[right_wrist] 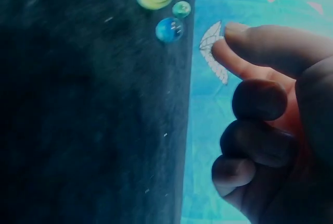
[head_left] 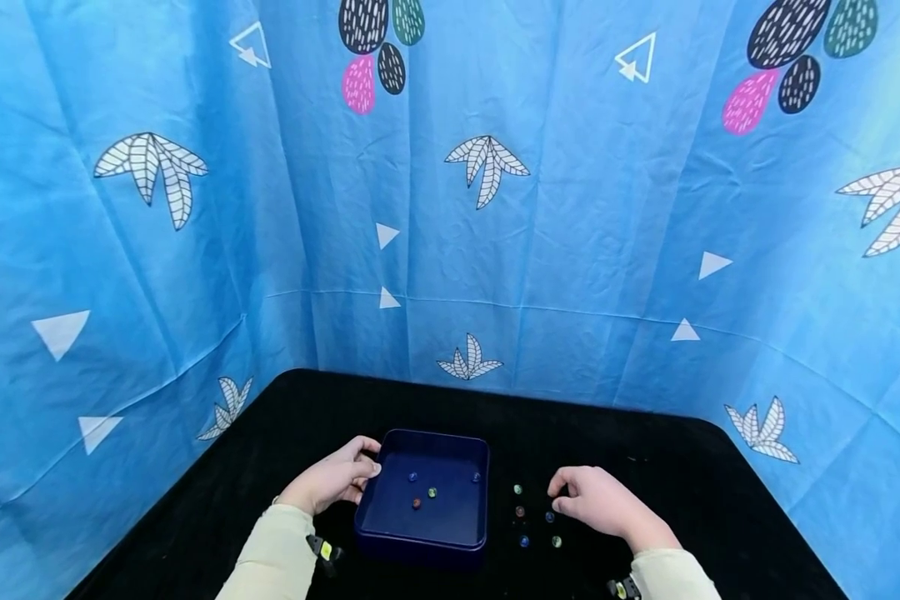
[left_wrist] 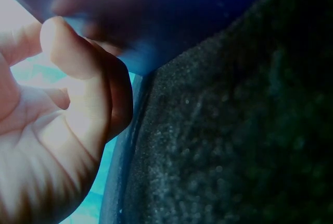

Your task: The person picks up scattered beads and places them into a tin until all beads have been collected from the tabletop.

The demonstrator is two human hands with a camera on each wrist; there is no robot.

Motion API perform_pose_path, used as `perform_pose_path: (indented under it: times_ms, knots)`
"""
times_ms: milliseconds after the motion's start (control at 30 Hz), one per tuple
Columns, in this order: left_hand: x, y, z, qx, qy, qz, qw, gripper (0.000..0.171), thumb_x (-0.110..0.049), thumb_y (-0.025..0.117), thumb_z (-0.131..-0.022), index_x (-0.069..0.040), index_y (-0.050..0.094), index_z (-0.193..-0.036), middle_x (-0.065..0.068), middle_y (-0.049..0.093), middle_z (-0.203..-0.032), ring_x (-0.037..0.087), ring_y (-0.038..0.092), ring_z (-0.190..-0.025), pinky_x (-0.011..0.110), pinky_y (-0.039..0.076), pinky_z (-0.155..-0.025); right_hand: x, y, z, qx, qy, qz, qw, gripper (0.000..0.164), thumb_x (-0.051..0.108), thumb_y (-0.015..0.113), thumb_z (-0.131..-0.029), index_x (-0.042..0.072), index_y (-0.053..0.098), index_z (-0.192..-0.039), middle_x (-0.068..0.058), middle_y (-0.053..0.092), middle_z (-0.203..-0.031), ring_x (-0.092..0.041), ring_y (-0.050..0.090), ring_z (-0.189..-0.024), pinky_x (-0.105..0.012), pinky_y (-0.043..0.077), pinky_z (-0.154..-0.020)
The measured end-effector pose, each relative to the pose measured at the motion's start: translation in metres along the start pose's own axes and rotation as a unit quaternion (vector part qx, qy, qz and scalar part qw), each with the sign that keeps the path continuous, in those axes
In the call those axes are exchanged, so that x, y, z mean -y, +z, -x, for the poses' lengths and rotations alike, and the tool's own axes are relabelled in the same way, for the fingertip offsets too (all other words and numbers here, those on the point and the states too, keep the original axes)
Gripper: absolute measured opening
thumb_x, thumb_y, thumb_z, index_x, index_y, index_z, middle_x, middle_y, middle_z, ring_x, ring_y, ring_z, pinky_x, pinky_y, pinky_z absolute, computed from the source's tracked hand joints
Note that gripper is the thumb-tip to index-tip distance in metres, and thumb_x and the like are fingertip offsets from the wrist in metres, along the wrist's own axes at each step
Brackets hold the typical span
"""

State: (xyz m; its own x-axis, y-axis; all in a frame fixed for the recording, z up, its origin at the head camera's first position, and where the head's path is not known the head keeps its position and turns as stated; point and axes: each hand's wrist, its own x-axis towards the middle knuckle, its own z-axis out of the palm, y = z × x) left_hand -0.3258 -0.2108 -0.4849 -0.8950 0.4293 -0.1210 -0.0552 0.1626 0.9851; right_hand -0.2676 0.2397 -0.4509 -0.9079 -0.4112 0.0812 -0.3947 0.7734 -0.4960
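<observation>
My left hand (head_left: 339, 475) grips the left side of a dark blue square tray (head_left: 423, 540), thumb at the rim. In the left wrist view its bent fingers (left_wrist: 88, 94) lie against the tray's outer wall (left_wrist: 182, 15). Inside the tray are several glass marbles, among them a green one (head_left: 432, 492) and a red one (head_left: 416, 503). My right hand (head_left: 603, 502) hovers just right of a blue marble (head_left: 550, 517). Its thumb and index finger are extended with nothing between them, the other fingers (right_wrist: 257, 135) curled in.
More loose marbles lie on the black cloth right of the tray: a green one (head_left: 517, 489), a reddish one (head_left: 520, 511), a blue one (head_left: 524, 541) and a yellow-green one (head_left: 557, 542). A patterned blue curtain (head_left: 570, 250) hangs behind the black table (head_left: 322, 400).
</observation>
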Motion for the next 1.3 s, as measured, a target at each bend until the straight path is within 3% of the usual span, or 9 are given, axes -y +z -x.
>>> perform_pose_path:
  times_ms: [300, 1000, 1300]
  knots:
    - [0.001, -0.001, 0.002, -0.001, 0.005, 0.001, 1.0, 0.053, -0.016, 0.059, -0.1, 0.003, 0.032, -0.141, 0.018, 0.061, -0.097, 0.02, 0.06, -0.075, 0.034, 0.056, -0.064, -0.005, 0.008, 0.004, 0.045, 0.004, -0.012, 0.999, 0.015, 0.014, 0.075, -0.084, 0.02, 0.07, -0.096, 0.007, 0.049, -0.064, -0.008, 0.044, -0.054, -0.032, 0.041, -0.059]
    - [-0.001, 0.001, 0.002, -0.004, 0.01, -0.001, 0.9999, 0.053, -0.015, 0.06, -0.099, 0.004, 0.032, -0.141, 0.016, 0.059, -0.095, 0.021, 0.059, -0.075, 0.034, 0.055, -0.064, -0.013, 0.011, 0.0, 0.061, 0.009, 0.007, 0.998, 0.014, 0.012, 0.074, -0.084, 0.024, 0.068, -0.089, 0.01, 0.049, -0.06, -0.009, 0.045, -0.052, -0.032, 0.041, -0.057]
    - [0.0, 0.002, 0.001, -0.011, 0.009, -0.007, 0.9999, 0.05, -0.013, 0.057, -0.101, 0.003, 0.033, -0.141, 0.015, 0.058, -0.095, 0.02, 0.058, -0.075, 0.034, 0.055, -0.064, -0.008, 0.012, -0.002, 0.062, -0.001, 0.002, 0.998, 0.018, 0.011, 0.074, -0.084, 0.022, 0.069, -0.096, 0.007, 0.049, -0.063, -0.009, 0.045, -0.053, -0.033, 0.041, -0.059]
